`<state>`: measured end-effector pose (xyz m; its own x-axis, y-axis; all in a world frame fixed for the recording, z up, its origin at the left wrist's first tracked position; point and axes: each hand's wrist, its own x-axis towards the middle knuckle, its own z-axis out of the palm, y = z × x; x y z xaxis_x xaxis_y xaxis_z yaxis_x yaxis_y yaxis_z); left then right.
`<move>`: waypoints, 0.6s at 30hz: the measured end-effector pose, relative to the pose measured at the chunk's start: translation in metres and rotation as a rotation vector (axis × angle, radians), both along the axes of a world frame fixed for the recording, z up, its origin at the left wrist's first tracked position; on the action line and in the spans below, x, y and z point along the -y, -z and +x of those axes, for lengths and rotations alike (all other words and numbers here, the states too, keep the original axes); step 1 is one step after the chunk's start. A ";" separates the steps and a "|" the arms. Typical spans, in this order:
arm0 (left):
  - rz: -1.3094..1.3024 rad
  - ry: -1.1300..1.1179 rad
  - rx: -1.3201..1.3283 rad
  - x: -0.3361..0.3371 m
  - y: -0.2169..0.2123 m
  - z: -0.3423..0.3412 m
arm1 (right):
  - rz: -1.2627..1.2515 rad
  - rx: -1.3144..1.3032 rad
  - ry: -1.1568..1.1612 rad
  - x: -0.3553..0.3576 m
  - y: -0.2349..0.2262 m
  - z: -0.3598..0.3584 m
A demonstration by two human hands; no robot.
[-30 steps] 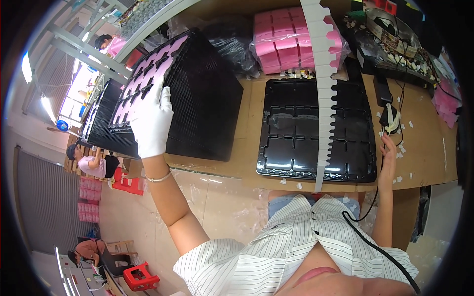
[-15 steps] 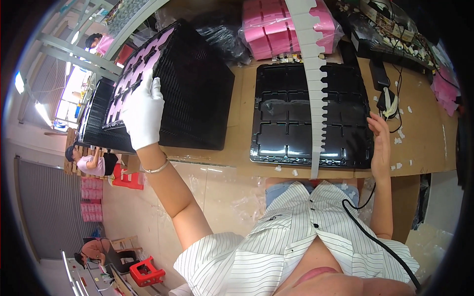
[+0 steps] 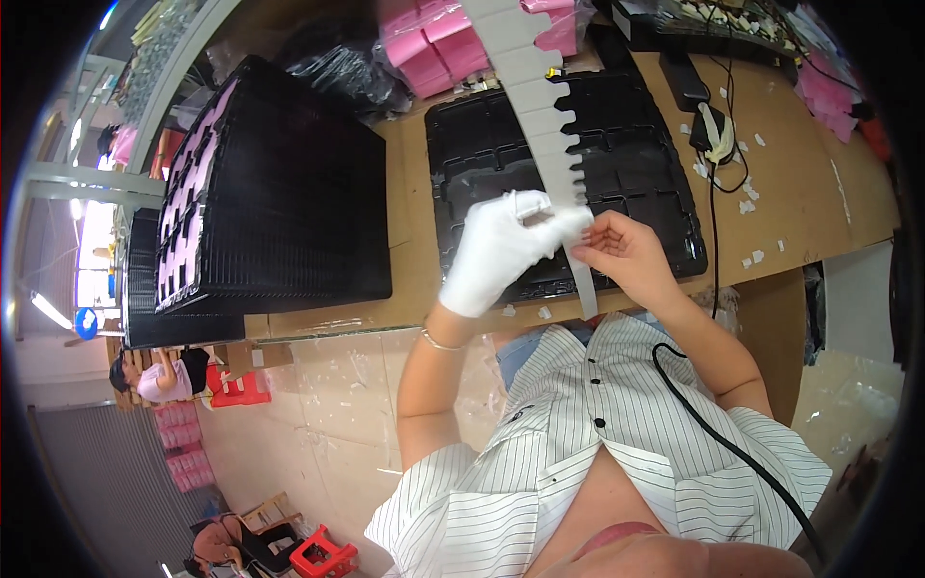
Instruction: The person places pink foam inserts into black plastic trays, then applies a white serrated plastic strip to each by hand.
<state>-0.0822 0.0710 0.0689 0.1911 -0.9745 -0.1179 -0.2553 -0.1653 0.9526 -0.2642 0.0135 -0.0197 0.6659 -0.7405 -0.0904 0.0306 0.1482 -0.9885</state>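
Observation:
A long whitish paper strip (image 3: 535,106) with a notched right edge runs down across a black plastic tray (image 3: 482,173). The tray has shallow compartments and lies on the bench in front of me. My left hand (image 3: 487,255), in a white glove, covers part of the strip, its thumb and fingertips closed at the notched edge. Bare, my right hand (image 3: 631,260) meets it there from the right, thumb and fingertips pinched on the strip's edge. Whether a small piece sits between the fingertips is too small to tell.
Left of the tray stands a tall stack of black trays (image 3: 299,193) with pink pieces (image 3: 188,197) on top. Wrapped pink bundles (image 3: 434,48) and black plastic bags (image 3: 347,77) lie behind. White scraps and a black cable (image 3: 714,231) are at the right. Co-workers sit far left.
My left hand has left the tray stack and come right to the strip. My right hand has moved left from the tray's edge to meet it. The view has shifted.

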 end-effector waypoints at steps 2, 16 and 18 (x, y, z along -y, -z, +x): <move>-0.222 -0.169 0.049 0.009 0.018 0.001 | -0.018 -0.015 0.057 -0.001 -0.002 0.005; -0.257 -0.615 -0.158 -0.021 0.040 0.060 | -1.218 0.208 -0.054 0.019 -0.023 0.068; -0.271 -0.732 -0.075 -0.025 0.045 0.076 | -1.261 0.312 -0.159 0.032 -0.027 0.088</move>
<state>-0.0061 0.0962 0.0243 0.7973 -0.5998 0.0683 -0.1047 -0.0260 0.9942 -0.1766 -0.0180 0.0069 0.6201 -0.1131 0.7764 0.3507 -0.8453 -0.4032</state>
